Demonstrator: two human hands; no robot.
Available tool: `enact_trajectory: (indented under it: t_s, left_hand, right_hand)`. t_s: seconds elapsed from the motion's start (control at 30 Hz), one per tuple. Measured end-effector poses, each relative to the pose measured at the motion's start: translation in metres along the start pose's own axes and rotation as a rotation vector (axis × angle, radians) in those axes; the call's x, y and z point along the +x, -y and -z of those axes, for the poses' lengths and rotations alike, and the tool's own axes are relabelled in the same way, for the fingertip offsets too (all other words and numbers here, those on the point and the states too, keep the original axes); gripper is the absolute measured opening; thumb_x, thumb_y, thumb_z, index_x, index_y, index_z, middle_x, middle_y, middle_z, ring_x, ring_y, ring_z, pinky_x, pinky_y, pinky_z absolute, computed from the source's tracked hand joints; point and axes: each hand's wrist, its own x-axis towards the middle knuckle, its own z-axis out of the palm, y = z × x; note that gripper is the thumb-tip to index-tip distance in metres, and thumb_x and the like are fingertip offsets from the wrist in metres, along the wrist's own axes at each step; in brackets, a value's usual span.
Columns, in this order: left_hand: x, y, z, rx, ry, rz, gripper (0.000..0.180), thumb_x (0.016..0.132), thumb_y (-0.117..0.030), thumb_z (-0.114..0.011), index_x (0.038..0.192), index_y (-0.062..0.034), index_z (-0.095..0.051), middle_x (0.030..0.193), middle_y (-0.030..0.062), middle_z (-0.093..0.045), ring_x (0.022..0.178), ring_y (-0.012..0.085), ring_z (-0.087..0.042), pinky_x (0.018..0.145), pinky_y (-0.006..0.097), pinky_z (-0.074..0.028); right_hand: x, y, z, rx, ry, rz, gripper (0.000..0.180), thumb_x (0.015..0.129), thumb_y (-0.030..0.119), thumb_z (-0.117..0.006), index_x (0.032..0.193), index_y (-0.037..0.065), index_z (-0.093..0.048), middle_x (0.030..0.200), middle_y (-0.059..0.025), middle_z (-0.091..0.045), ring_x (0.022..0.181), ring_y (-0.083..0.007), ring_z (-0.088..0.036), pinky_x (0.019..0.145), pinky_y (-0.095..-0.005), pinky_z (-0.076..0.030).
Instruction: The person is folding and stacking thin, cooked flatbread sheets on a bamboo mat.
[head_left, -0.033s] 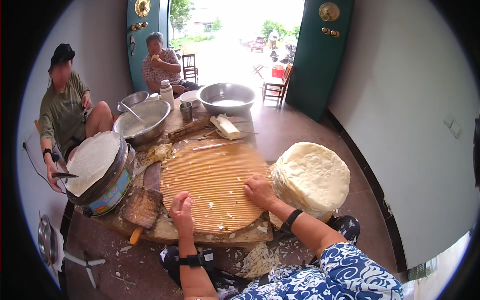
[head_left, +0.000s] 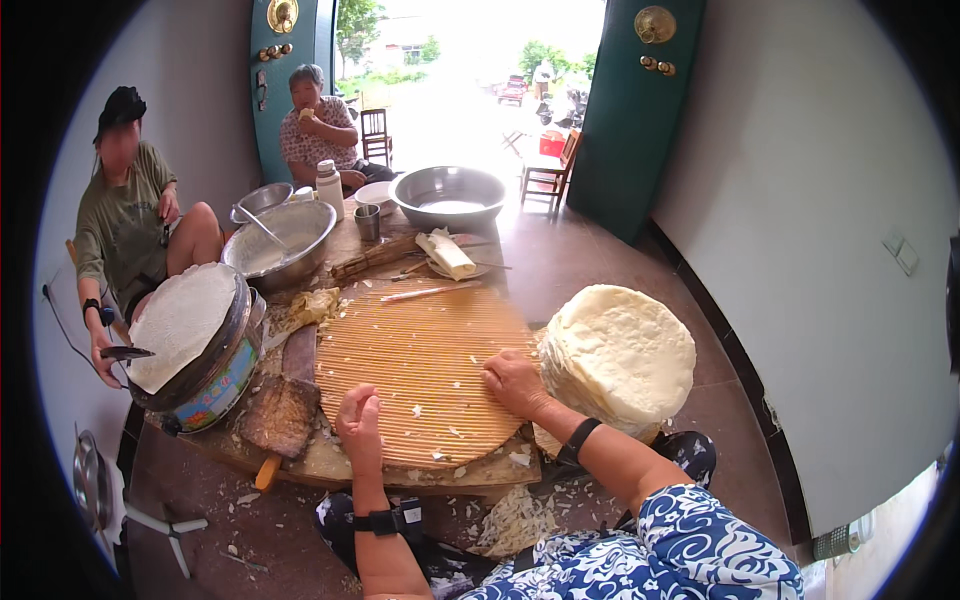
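Note:
A round ribbed bamboo mat (head_left: 420, 365) lies on a low wooden table (head_left: 330, 465), strewn with small white flakes. My left hand (head_left: 360, 422) hovers over the mat's near edge with its fingers pinched together; nothing shows in it. My right hand (head_left: 515, 382) rests palm down on the mat's right edge, right beside a tall stack of thin round white flatbreads (head_left: 620, 355). Both wrists wear dark bands.
At left a round griddle (head_left: 215, 375) carries a thin white sheet; a seated person (head_left: 125, 230) holds a dark spatula (head_left: 125, 352) by it. Two steel bowls (head_left: 285, 240) (head_left: 450, 195), a bottle (head_left: 330, 188), a cup (head_left: 367, 222), a stick (head_left: 430, 292) and a brush (head_left: 280, 415) crowd the table. Another person (head_left: 320, 125) sits behind.

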Motion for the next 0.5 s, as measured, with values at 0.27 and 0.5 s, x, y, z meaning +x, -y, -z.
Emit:
enact_trajectory:
  t_s: [0.27, 0.5]
  left_hand:
    - [0.005, 0.014, -0.001, 0.013, 0.024, 0.082, 0.012, 0.090, -0.006, -0.057, 0.100, -0.0002, -0.063, 0.085, -0.0004, -0.060, 0.075, 0.0076, -0.055, 0.068, 0.023, -0.047]
    - [0.004, 0.020, 0.001, 0.150, 0.068, 0.025, 0.011, 0.090, -0.005, -0.056, 0.099, -0.0005, -0.063, 0.083, -0.0013, -0.058, 0.074, 0.0069, -0.053, 0.067, 0.022, -0.045]
  right_hand:
    - [0.064, -0.037, 0.097, -0.055, 0.402, 0.042, 0.047, 0.084, 0.021, -0.063, 0.129, 0.010, -0.054, 0.097, -0.0175, -0.068, 0.090, -0.0299, -0.067, 0.083, -0.0399, -0.052]
    - [0.155, 0.119, 0.252, -0.055, -0.212, 0.424, 0.027, 0.091, 0.007, -0.056, 0.117, 0.004, -0.060, 0.093, -0.0128, -0.067, 0.080, -0.0210, -0.065, 0.072, -0.0325, -0.051]
